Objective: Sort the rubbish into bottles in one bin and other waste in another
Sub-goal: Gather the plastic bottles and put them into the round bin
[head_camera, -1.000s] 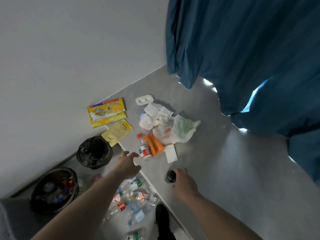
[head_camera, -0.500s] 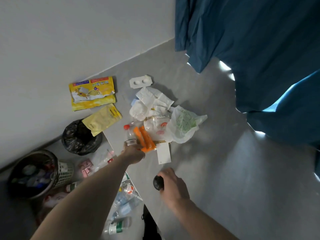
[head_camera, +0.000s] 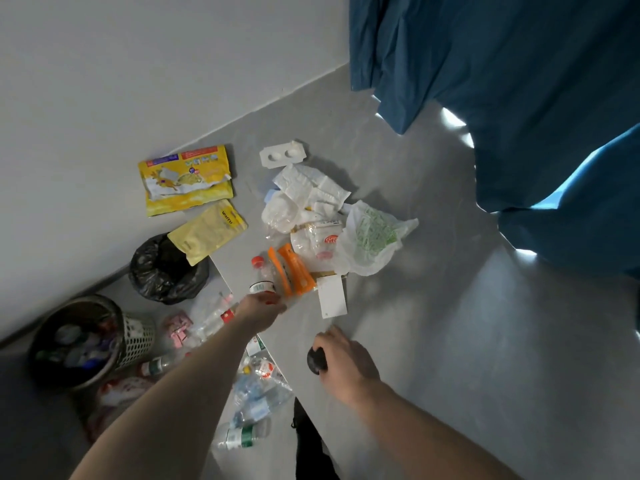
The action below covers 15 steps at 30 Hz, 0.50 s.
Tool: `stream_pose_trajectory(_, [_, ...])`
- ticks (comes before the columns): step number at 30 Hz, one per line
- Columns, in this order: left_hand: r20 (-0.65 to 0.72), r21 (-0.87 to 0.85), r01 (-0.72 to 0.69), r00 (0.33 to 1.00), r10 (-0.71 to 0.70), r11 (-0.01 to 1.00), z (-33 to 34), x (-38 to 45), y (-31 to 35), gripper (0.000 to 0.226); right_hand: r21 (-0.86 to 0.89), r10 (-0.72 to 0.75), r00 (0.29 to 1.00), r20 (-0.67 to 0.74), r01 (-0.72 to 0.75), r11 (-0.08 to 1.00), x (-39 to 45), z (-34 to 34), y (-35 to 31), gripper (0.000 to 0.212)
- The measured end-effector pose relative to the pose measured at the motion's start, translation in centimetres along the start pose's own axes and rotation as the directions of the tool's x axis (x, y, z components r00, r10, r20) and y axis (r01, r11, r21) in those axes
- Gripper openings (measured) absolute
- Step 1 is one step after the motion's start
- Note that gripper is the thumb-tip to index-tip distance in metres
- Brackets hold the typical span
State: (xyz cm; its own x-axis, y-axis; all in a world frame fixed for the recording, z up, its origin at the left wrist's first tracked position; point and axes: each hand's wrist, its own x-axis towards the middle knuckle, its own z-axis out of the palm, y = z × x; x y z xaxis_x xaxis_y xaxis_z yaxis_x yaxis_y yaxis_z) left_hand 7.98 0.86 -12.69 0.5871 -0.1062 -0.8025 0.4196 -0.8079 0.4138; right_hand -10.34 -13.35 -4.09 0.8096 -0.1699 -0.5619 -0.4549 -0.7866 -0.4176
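My left hand [head_camera: 260, 310] is closed around the lower end of a small clear bottle [head_camera: 262, 278] with a red cap, lying at the table's near-left edge. My right hand [head_camera: 343, 358] rests on the table, gripping a small black round object [head_camera: 316, 360]. Behind the bottle lie two orange packets [head_camera: 292, 274], a white card [head_camera: 331, 300], clear wrappers [head_camera: 313, 239] and a white bag with green print [head_camera: 372, 237]. Down on the floor at left stand a mesh bin [head_camera: 136, 336] holding bottles and a bin lined with a black bag [head_camera: 166, 268].
Two yellow pouches [head_camera: 187, 178] [head_camera: 207, 230] and a white blister tray [head_camera: 283, 155] lie near the wall. Several bottles [head_camera: 256, 393] and pink packets [head_camera: 178, 330] are scattered on the floor below the table edge. A blue curtain [head_camera: 502, 81] hangs at the right.
My left hand reached forward and closed on the red-capped bottle. The right hand stayed on the black object. The view shifted slightly.
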Motion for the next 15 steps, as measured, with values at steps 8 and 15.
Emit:
stream_pose_trajectory(8, [0.020,-0.190,0.039,0.999,-0.036,0.981,-3.0,-14.2,-4.5,0.014,0.183,0.264,0.961,-0.086,-0.245,0.952,-6.0,-1.3,0.4,0.030])
stream_pose_trajectory(15, [0.131,-0.086,0.062,0.990,-0.050,0.994,-3.5,-25.4,-8.9,0.073,0.187,0.367,0.922,-0.125,-0.342,0.921,-14.5,-0.9,-1.2,0.027])
